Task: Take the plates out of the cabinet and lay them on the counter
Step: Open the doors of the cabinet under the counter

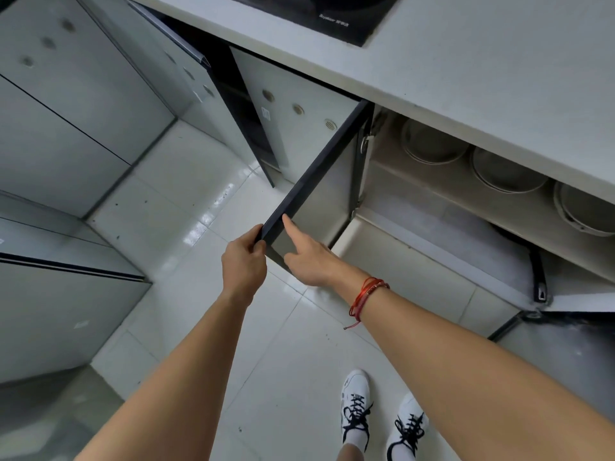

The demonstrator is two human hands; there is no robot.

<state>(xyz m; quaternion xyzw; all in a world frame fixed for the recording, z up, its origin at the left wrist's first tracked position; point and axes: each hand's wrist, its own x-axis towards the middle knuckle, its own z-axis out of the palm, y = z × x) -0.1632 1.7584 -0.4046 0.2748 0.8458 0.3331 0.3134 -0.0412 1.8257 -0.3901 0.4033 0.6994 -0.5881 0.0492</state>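
Three stacks of pale round plates (509, 169) sit side by side on the upper shelf of the open cabinet (416, 194), tucked under the overhang of the white counter (482, 61). The left stack and the middle one stand just beside each other; the third lies further right, its far part cut off by the counter's edge. How many plates are in each stack cannot be told. The shelf below them looks pale and blurred, with something dark at its right end that is too hidden to name. On the counter, near the top of the view, lies the dark glass of a cooktop (332, 18).

The cabinet door (316, 194) stands swung out toward the person, its dark top edge running diagonally down to the two hands. The left hand (244, 261) grips the door's outer corner — fingers curled over the edge, thumb on the near side. The right hand (307, 257) rests against the door's inner face — index finger stretched up along the panel toward the edge, the other fingers loosely bent, holding nothing. A red string bracelet (364, 296) circles the right wrist. Both forearms reach forward, nearly straight.

Below, white sneakers (382, 417) with dark laces stand on the glossy white tiled floor (186, 211).
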